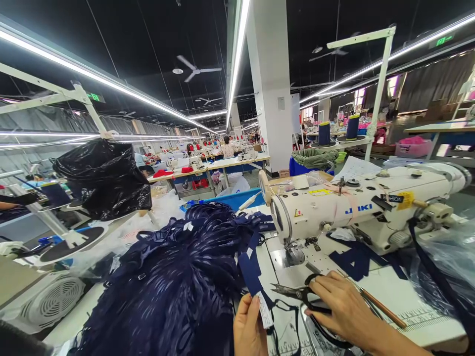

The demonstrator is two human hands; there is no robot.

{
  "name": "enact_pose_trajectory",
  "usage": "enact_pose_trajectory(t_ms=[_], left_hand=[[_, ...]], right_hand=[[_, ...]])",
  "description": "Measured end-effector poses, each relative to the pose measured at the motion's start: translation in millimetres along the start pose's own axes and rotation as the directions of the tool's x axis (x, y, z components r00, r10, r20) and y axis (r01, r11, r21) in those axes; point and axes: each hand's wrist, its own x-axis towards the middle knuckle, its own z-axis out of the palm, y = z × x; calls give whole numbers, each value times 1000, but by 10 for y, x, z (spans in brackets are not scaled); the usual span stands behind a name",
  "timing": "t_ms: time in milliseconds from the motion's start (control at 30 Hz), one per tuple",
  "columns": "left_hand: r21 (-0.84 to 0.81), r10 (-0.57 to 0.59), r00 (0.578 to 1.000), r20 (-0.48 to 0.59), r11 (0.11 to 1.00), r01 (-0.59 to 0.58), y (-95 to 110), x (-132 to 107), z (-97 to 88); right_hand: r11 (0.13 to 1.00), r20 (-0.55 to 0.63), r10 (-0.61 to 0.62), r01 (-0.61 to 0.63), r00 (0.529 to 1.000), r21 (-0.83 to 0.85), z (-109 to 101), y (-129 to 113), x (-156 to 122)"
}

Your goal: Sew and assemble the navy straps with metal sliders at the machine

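Observation:
Near the bottom middle, my left hand pinches a small white printed label between thumb and fingers. The label lies at the lower end of a navy fabric strip; whether it is sewn on I cannot tell. My right hand is closed on the black handles of a pair of scissors, whose blades point left toward the strip. A thin navy strap hangs below the blades. Left of my hands lies a large heap of navy straps. Behind the scissors stands a white sewing machine.
Navy fabric pieces lie under the machine arm. A brown-handled tool rests on the table by my right wrist. Clear plastic lies at the right edge. A black bag hangs at the left. Thread cones stand behind the machine.

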Motion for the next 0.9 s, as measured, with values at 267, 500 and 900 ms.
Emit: enact_pose_trajectory(t_ms=[267, 500, 900], left_hand=[[-15, 26, 1000, -13, 1000, -26, -1, -61, 20], [123, 33, 997, 75, 992, -42, -4, -42, -60], [372, 71, 967, 243, 914, -161, -115, -56, -55]], right_hand=[[997, -113, -69, 65, 991, -34, 4, -99, 91], [972, 98, 115, -92, 988, -214, -110, 383, -166], [762, 110, 480, -351, 871, -544, -348, 1259, -839]])
